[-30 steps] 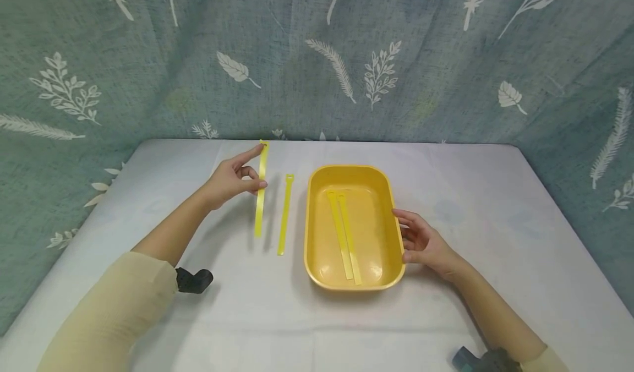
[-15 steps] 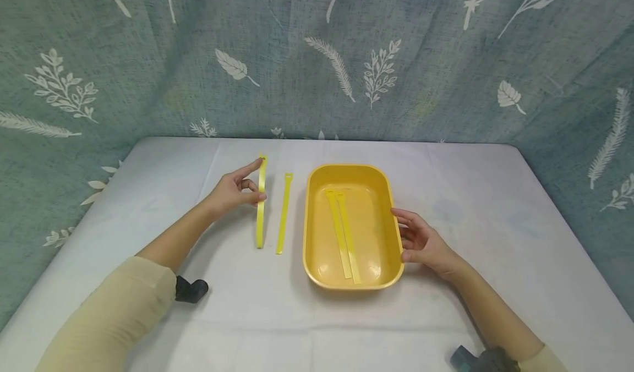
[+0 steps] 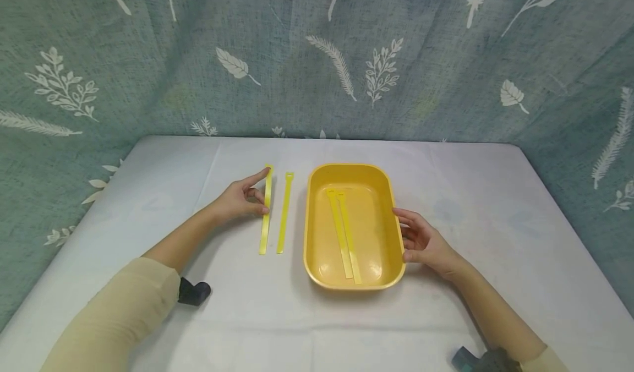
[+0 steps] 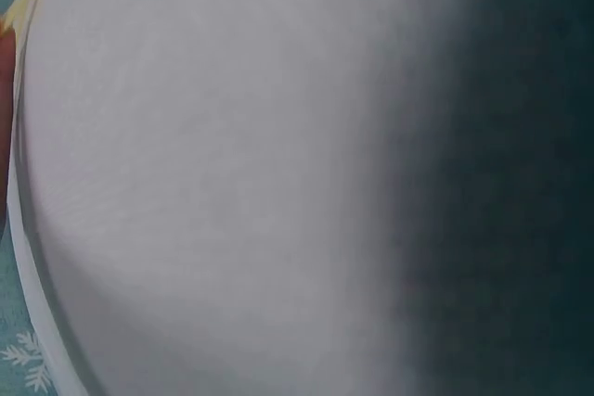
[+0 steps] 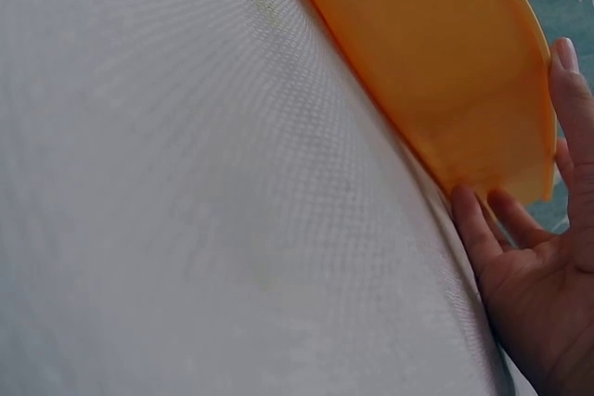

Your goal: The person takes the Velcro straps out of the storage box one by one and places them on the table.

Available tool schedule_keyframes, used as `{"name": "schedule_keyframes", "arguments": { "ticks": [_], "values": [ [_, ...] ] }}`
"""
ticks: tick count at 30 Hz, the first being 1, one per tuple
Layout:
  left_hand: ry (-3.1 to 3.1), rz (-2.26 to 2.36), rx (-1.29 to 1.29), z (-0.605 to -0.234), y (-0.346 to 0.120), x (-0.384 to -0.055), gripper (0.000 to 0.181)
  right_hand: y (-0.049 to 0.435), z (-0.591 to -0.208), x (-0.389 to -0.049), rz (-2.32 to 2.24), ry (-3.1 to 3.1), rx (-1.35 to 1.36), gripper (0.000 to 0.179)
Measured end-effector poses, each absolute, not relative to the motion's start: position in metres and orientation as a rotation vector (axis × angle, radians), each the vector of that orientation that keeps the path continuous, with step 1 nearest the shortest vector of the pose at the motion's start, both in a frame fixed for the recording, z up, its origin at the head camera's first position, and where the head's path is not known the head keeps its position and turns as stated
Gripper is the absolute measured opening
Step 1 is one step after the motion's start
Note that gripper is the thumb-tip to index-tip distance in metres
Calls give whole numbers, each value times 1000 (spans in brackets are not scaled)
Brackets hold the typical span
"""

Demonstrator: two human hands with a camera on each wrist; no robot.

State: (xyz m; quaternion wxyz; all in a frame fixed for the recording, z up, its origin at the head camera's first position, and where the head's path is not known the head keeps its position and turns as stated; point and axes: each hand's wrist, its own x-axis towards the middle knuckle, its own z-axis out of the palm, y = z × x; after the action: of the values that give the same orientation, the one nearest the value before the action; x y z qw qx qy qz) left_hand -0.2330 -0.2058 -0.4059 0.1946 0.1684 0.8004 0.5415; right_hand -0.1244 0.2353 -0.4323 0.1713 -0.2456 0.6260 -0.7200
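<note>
In the head view my left hand [image 3: 242,198] holds a yellow slotted cable strap [image 3: 265,234], forefinger at its slotted head and thumb partway down. The strap lies at or just above the cloth. A second yellow strap [image 3: 284,212] lies parallel, just to its right. My right hand [image 3: 428,246] rests against the right side of a yellow plastic tray [image 3: 311,218]. Its fingertips touch the outer wall [image 5: 445,62] in the right wrist view. Inside the tray are two more straps [image 3: 338,231], side by side. The left wrist view catches only a sliver of finger and strap.
A white cloth [image 3: 247,322] covers the table. Behind it hangs a blue-green curtain [image 3: 297,102] with white leaf prints. Dark wrist-worn devices [image 3: 194,293] show on both forearms.
My left hand has lowered the held strap toward the cloth and moved slightly right, nearer the strap lying there. My right hand and the tray stay in place.
</note>
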Motion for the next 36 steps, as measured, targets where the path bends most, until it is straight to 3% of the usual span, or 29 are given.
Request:
{"name": "schedule_keyframes", "arguments": {
  "ticks": [18, 29, 36],
  "values": [
    [2486, 1267, 472, -412, -203, -236, 99, 235, -432, -125, -2041, 1776, -730, 75],
    [2538, 1094, 556, -410, -202, -236, 69, 234, -432, -125, -2040, 1780, -735, 75],
    [2510, 1061, 585, -410, -202, -237, 68, 234, -433, -124, -2034, 1800, -707, 75]
  ]
}}
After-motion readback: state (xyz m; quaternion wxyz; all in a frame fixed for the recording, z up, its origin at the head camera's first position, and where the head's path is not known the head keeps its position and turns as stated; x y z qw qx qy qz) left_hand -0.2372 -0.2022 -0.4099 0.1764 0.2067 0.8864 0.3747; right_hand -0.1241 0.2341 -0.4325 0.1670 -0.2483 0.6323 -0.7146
